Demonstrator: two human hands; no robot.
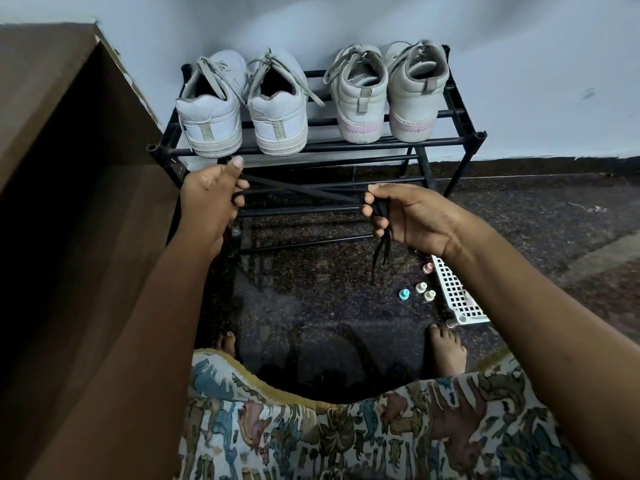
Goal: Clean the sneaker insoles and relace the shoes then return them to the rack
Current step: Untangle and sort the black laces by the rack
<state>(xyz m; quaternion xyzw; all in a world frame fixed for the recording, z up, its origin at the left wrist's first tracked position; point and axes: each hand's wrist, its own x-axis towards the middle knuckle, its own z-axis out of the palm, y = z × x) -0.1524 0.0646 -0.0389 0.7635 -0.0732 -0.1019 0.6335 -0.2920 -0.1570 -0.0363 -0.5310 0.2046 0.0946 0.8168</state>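
wearing: loose printed garment (346, 438), cream-ish with blue, brown, olive figures | hem: mustard scalloped trim (277, 389) along far edge | left hand (211, 199), right hand (412, 216), forearms (519, 289), feet (446, 351): all bare

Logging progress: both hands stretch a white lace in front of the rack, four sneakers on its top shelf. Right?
No: the lace is black, not white, as the head view shows. The left hand and right hand do stretch it in front of the rack, four sneakers on its top shelf.

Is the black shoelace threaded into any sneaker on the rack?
No, the flat black shoelace is stretched between the left hand and the right hand, clear of the four pale sneakers.
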